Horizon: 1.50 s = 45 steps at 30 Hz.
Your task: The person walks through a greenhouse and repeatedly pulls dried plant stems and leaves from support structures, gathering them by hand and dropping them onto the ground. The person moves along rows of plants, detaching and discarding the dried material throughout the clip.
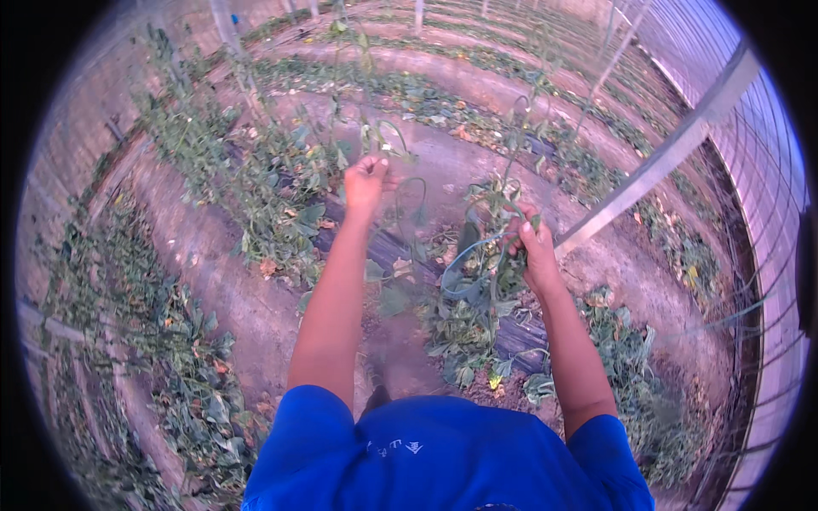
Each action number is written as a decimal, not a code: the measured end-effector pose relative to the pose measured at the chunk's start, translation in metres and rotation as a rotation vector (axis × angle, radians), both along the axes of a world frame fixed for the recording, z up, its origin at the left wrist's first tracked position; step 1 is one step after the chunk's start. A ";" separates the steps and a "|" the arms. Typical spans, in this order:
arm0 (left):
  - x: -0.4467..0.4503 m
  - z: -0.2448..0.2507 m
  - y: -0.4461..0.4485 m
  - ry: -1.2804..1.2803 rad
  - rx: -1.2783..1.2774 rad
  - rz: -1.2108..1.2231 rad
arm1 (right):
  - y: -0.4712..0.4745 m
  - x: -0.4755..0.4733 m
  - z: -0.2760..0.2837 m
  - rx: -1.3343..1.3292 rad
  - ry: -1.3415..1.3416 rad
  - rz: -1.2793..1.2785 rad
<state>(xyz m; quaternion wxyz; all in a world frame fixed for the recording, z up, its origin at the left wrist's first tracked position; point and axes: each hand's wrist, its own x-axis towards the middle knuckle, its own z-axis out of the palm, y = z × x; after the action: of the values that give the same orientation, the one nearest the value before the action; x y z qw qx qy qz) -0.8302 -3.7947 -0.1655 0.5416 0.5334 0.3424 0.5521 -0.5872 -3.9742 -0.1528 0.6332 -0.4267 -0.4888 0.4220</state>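
My right hand (pixel 532 243) has its thumb and fingers closed on a green plant stem (pixel 521 223) at centre right. A loop of light blue twine (pixel 447 271) hangs from beside those fingers, over wilted leaves. Higher and to the left, my left hand (pixel 367 182) is raised with its thumb and fingers bent close together; whether something thin lies between them cannot be told. Just above it are thin green stems (pixel 399 137) with curled leaves. A thin curved tendril (pixel 418 182) stands between the two hands.
A pale post (pixel 664 153) slants down to the ground right of my right hand. Rows of wilted vines (pixel 275 211) stand on the left. Black plastic mulch (pixel 396 249) covers the bed ahead. A ribbed greenhouse wall (pixel 760 166) curves along the right side.
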 end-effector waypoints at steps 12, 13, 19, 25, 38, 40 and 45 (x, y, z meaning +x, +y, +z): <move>0.024 0.087 -0.076 0.093 0.209 -1.363 | 0.034 -0.086 -0.046 -0.266 0.336 -0.314; 0.016 0.070 -0.074 0.096 0.299 -1.431 | 0.034 -0.078 -0.059 -0.246 0.297 -0.391; -0.087 -0.031 -0.038 0.126 -0.343 -0.612 | -0.037 0.015 -0.142 -0.624 -0.462 -0.638; -0.292 0.019 0.071 0.634 0.274 0.556 | -0.121 0.102 -0.175 -0.706 -0.926 -0.927; -0.287 0.129 0.016 1.248 0.294 -0.020 | -0.083 0.209 -0.081 -1.055 -1.632 -0.362; -0.192 0.076 -0.003 0.835 0.209 -0.384 | -0.026 0.155 -0.056 -0.768 -1.502 -0.383; -0.012 0.024 -0.019 0.153 -0.037 -0.472 | 0.077 -0.012 0.016 0.042 -0.699 0.148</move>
<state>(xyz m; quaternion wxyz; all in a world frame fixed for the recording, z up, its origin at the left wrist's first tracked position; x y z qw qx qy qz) -0.8418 -3.8138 -0.1419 0.6376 0.6290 0.2584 0.3621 -0.5990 -3.8971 -0.1363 0.4042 -0.4957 -0.7139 0.2850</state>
